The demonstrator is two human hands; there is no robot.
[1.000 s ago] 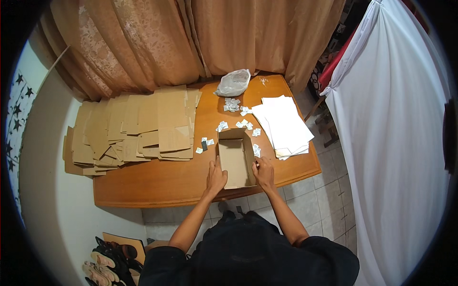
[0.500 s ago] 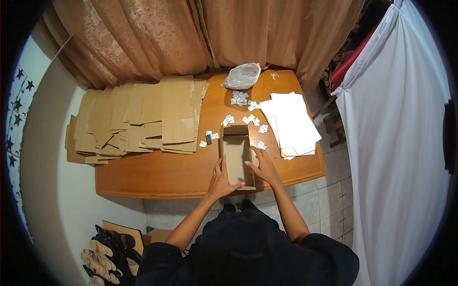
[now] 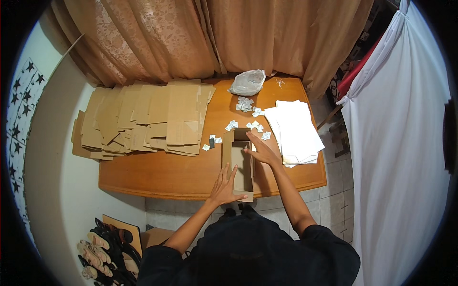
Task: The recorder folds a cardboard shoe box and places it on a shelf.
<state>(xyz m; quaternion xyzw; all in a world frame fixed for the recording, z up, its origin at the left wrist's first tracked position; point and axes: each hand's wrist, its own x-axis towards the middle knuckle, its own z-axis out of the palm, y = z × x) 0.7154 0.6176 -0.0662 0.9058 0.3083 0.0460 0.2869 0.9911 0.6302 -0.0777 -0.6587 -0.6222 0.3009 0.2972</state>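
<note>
An open-topped cardboard box (image 3: pixel 244 164) lies lengthwise in front of me, its near end reaching over the table's front edge. My left hand (image 3: pixel 224 188) rests against its left wall near the close end, fingers stretched and apart, thumb out toward the near flap (image 3: pixel 244 197). At the far right corner my right hand (image 3: pixel 262 152) touches the right wall, fingers extended and the thumb over the opening. Small white packets (image 3: pixel 255 126) lie scattered just beyond the box, a few beside a small dark piece (image 3: pixel 212 143) to its left.
Flattened cardboard pieces (image 3: pixel 183 112) are piled across the table's left side. White sheets (image 3: pixel 296 131) are stacked at the right. A translucent plastic bag (image 3: pixel 248 82) sits at the back by more packets (image 3: pixel 244 104). Shoes (image 3: pixel 102 252) stand on the floor at lower left.
The box has come nearer to me, its near end now past the table edge. My right hand has moved farther along its right side, toward the far corner. The view has shifted slightly.
</note>
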